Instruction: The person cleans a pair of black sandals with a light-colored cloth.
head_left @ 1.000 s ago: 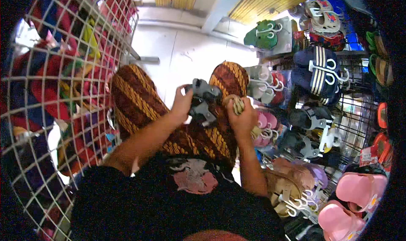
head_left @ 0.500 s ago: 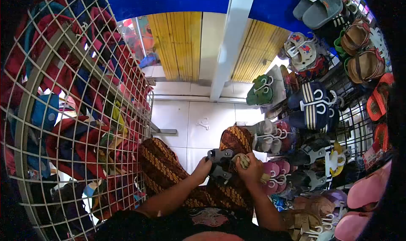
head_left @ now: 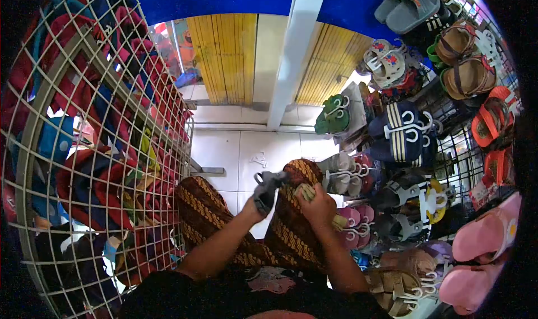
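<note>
My left hand (head_left: 253,211) is closed around a pair of dark grey sandals (head_left: 267,189), held tilted over the gap between my knees. In my right hand (head_left: 319,206) is a crumpled beige-green cloth (head_left: 305,192), bunched in the fingers just right of the sandals. A small gap seems to separate the cloth from the sandals. Both hands are in front of my patterned brown trousers (head_left: 203,204).
At left rises a wire grid (head_left: 120,168) with red and blue goods behind it. On the right hang many sandals, among them navy striped slides (head_left: 402,134) and pink clogs (head_left: 476,235). A white hanger (head_left: 258,160) lies on the tiled floor (head_left: 218,151).
The sandals have turned from lying broad side up to a steeper, more edge-on tilt. My right hand and the cloth have come off them slightly. The whole view has shifted a little.
</note>
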The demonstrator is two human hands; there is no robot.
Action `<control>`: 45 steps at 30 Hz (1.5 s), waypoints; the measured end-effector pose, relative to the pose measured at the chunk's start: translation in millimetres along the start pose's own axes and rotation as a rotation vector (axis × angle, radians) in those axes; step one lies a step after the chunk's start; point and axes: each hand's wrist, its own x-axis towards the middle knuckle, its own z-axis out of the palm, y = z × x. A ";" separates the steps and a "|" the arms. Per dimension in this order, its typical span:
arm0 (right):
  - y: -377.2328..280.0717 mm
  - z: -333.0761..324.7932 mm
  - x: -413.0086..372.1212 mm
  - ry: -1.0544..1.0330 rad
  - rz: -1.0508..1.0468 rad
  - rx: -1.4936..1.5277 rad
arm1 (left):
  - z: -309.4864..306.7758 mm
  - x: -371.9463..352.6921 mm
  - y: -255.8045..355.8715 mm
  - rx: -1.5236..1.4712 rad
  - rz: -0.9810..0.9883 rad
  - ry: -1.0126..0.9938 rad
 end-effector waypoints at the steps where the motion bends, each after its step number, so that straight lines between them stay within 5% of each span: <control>1: -3.7 -1.1 4.9 -0.045 0.038 -0.010 | 13.1 -3.1 8.5 -0.128 -0.016 0.015; 6: -18.8 -17.2 27.7 -0.202 0.179 -0.015 | 13.2 -9.3 34.8 -0.478 0.043 0.027; 8: -1.2 -10.4 44.4 -0.190 0.083 0.131 | 35.4 -25.5 56.7 0.041 0.147 0.263; 12: -28.9 -26.1 77.2 -0.209 0.080 0.586 | 89.1 -41.6 88.3 0.256 0.394 0.374; 15: -85.6 -38.9 87.8 -0.023 -0.105 0.714 | 74.8 -38.2 96.2 0.410 0.549 0.565; 18: -87.0 41.3 106.2 0.132 -0.418 0.661 | 10.6 -27.5 95.7 0.771 0.559 0.693; 20: -70.6 96.5 104.9 -0.143 -0.353 0.672 | 1.1 -24.0 97.5 0.805 0.536 0.709; 25: -73.4 115.6 120.1 -0.362 -0.048 0.667 | -20.5 1.2 97.3 0.658 0.524 0.750; 29: -66.6 127.0 123.8 -0.476 -0.112 0.607 | 25.3 -11.8 95.2 0.721 0.541 0.847; 33: -64.5 126.8 123.0 -0.417 -0.118 0.618 | -22.8 3.4 87.8 0.450 0.523 0.532; 35: -64.7 121.3 121.3 -0.438 -0.163 0.638 | -34.8 14.2 92.7 -0.039 0.326 0.375; 38: -67.1 115.6 115.6 -0.531 -0.266 0.670 | -96.2 18.9 97.1 -0.214 0.042 0.211; 39: -68.6 115.8 114.2 -0.567 -0.302 0.680 | -68.1 16.8 92.4 -0.144 0.134 0.405; 42: -77.6 105.7 108.5 -0.544 -0.327 0.649 | -47.1 11.4 90.8 -0.181 0.111 0.471; 45: -86.0 97.9 111.0 -0.487 -0.270 0.522 | -62.6 9.7 88.1 -0.097 0.041 0.207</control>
